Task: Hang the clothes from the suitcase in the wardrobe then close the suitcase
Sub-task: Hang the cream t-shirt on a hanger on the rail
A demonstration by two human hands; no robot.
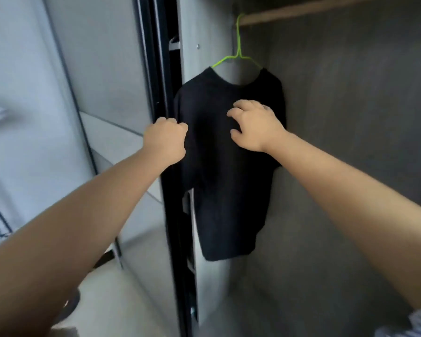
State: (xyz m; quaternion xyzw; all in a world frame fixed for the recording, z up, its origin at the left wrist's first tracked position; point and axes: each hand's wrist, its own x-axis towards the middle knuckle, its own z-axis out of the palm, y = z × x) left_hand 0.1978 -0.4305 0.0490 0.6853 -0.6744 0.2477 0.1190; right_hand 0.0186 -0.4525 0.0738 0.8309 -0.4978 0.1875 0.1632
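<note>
A: Head view, item count. Garments?

B: One black T-shirt [229,152], on one green hanger [238,51], hook over one wooden rail [326,8] at the left end of the wardrobe [350,117] — against the pale side wall.

A: Hands?

B: Two, both bare-armed. Left hand [165,139] is curled into a fist at the shirt's left sleeve edge; whether it pinches cloth I cannot tell. Right hand [255,125] lies over the chest of the shirt, fingers bent like a claw, tips on or just off the fabric — nothing gripped that I can see.

A: Other items?

B: One black door frame [170,215] left of the shirt. Suitcase not in view.
</note>
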